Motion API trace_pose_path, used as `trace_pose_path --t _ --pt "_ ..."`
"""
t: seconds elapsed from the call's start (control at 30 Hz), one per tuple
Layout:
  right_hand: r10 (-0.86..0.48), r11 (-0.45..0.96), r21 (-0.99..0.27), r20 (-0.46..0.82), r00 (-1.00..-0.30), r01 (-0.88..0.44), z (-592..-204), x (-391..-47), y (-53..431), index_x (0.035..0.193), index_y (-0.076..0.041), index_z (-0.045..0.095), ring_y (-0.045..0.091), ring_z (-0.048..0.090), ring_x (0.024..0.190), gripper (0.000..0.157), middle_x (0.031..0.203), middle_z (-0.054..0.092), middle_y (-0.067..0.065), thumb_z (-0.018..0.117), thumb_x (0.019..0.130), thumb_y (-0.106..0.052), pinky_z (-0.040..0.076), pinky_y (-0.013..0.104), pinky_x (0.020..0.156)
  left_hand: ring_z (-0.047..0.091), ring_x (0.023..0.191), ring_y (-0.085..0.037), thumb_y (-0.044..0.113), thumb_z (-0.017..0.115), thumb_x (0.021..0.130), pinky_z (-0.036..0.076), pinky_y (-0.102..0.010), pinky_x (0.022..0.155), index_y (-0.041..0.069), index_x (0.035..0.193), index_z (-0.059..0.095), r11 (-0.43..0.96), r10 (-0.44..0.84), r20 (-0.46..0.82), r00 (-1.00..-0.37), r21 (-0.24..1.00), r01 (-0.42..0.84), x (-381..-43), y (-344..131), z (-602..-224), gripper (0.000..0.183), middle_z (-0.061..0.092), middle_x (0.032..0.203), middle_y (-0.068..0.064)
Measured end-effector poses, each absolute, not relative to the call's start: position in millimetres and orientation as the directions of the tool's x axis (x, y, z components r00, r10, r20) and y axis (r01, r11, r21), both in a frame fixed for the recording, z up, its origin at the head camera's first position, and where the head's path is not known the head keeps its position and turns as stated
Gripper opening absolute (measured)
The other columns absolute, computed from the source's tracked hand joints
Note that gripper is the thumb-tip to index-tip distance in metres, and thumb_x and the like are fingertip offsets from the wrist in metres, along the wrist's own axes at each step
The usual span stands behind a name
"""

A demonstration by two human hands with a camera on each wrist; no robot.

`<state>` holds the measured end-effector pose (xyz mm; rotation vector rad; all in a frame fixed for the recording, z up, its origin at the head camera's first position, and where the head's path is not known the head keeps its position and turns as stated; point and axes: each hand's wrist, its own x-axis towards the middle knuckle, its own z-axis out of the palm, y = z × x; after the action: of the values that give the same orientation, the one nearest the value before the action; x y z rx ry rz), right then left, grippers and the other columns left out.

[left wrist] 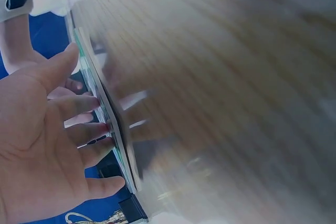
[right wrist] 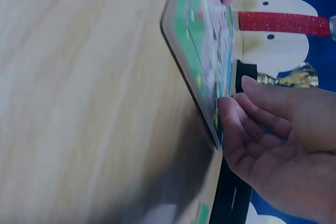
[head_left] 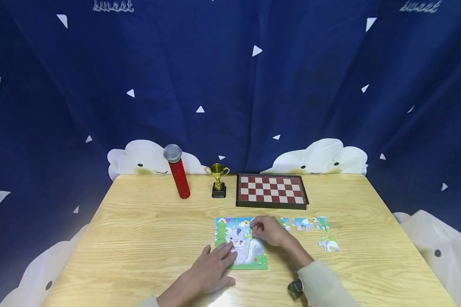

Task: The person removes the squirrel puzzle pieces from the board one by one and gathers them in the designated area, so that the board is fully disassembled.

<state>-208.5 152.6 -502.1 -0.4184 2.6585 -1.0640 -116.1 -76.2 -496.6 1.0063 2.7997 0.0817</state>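
Observation:
A jigsaw puzzle (head_left: 247, 253) showing a grey-and-white squirrel lies on the wooden table. My left hand (head_left: 211, 268) rests on its lower left part with the fingers spread; the left wrist view shows the same hand (left wrist: 47, 145) from the palm side. At the puzzle's upper right edge is my right hand (head_left: 270, 230), fingers bent, fingertips touching the puzzle. The right wrist view has this hand (right wrist: 289, 135) with its thumb above the bent fingers. Whether a piece sits between those fingertips is hidden.
Loose puzzle pieces (head_left: 303, 224) lie right of the right hand, with another piece (head_left: 328, 244) nearer. Behind the puzzle stand a red microphone (head_left: 179, 177), a gold trophy cup (head_left: 217, 181) and a checkered board (head_left: 272, 190). A blue curtain (head_left: 230, 85) hangs beyond the table.

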Motion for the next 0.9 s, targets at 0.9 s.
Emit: trace_pose_path --t 0.9 --pt "-0.417 0.668 -0.715 -0.130 -0.900 -0.207 -508.8 -207.8 126.0 0.100 -0.006 0.068 0.011 0.051 0.073 0.013 0.082 0.060 -0.001 0.059 0.091 -0.007 0.043 0.019 0.063 0.035 0.141 -0.023 0.056 0.051 0.088 0.038 -0.055 0.104 0.019 0.144 0.041 0.784 0.621 -0.145 -0.770 0.110 0.611 -114.8 -76.6 -499.2 0.068 0.033 0.154 -0.004"
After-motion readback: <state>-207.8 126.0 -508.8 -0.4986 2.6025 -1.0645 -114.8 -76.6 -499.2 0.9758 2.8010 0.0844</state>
